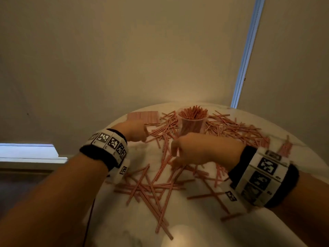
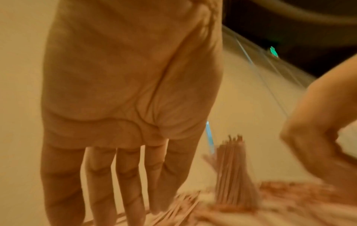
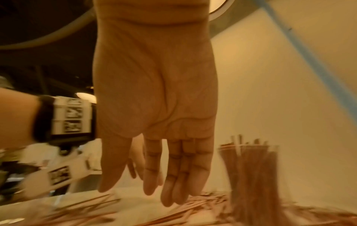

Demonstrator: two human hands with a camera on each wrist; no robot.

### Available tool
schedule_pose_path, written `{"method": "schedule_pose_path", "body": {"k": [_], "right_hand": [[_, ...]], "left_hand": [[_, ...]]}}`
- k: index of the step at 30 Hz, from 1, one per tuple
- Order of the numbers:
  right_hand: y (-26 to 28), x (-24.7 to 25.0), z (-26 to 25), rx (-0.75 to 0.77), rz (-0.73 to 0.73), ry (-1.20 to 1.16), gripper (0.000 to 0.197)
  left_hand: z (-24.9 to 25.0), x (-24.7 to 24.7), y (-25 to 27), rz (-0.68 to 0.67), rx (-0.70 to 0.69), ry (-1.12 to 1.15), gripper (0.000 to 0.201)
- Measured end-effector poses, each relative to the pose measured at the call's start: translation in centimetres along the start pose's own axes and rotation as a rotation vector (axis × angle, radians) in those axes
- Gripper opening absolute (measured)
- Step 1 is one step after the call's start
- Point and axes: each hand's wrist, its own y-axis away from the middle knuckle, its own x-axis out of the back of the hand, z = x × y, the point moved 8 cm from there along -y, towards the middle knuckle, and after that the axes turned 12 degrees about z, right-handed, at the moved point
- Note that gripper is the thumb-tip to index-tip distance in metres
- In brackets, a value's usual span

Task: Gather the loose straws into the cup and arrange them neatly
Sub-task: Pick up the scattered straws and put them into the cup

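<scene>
Head view: straws (image 1: 153,186) around cup (image 1: 193,124)

Left arm: reaches forward from the lower left, forearm bare, a black band with white marker tiles on the wrist.
Left hand (image 1: 132,130): palm down, fingers (image 2: 133,183) straight and slightly spread, holding nothing.
Right arm: comes in from the lower right, same banded wrist.
Right hand (image 1: 197,150): palm down, fingers (image 3: 173,172) extended and close together, thumb apart, nothing gripped.
</scene>
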Motion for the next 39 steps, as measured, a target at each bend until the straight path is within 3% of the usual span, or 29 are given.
{"method": "schedule_pose_path", "body": {"k": [3,7,10,12,14,22,27,31,33,35,39], "right_hand": [[0.6,-2.5,-4.7,0.083,-0.026,-0.003,0.06],[1.6,-5.3,-9.2,0.147,-0.047,0.016,0.073],[1.9,-6.3,-10.0,0.173,-0.068,0.083,0.061],[1.8,-5.8,-9.5,0.186,-0.044,0.116,0.037],[1.6,-5.4,-8.0,0.157,-0.029,0.131,0.027],[0.8,-3.9,0.0,-0.017,0.051,0.216,0.025],[0.7,-2.7,3.3,-0.126,0.142,0.254,0.08],[0.3,-3.2,4.7,-0.19,0.023,0.222,0.095],[0.1,-3.4,5.1,-0.225,-0.025,0.206,0.098],[0.1,-3.5,5.2,-0.245,-0.059,0.19,0.089],[-0.1,-3.4,4.1,-0.164,-0.059,0.25,0.042]], "left_hand": [[-4.4,0.0,1.3,-0.009,0.043,-0.247,0.048],[-8.9,-0.1,3.0,-0.047,0.089,-0.445,0.039],[-9.6,-0.4,3.6,-0.012,0.054,-0.421,0.035],[-9.3,-0.6,4.0,0.013,0.017,-0.409,0.034],[-8.5,-1.0,4.4,0.007,-0.023,-0.407,0.035],[-1.3,-3.4,6.7,-0.084,-0.21,-0.335,0.04],[3.9,-4.2,7.7,-0.061,-0.342,-0.18,0.041],[3.7,-4.5,8.3,-0.115,-0.208,-0.223,0.096],[2.7,-5.3,9.0,-0.147,-0.132,-0.326,0.106],[3.0,-5.9,9.4,-0.141,-0.139,-0.307,0.097],[5.3,-6.0,9.4,-0.16,-0.229,-0.164,0.047]]}}
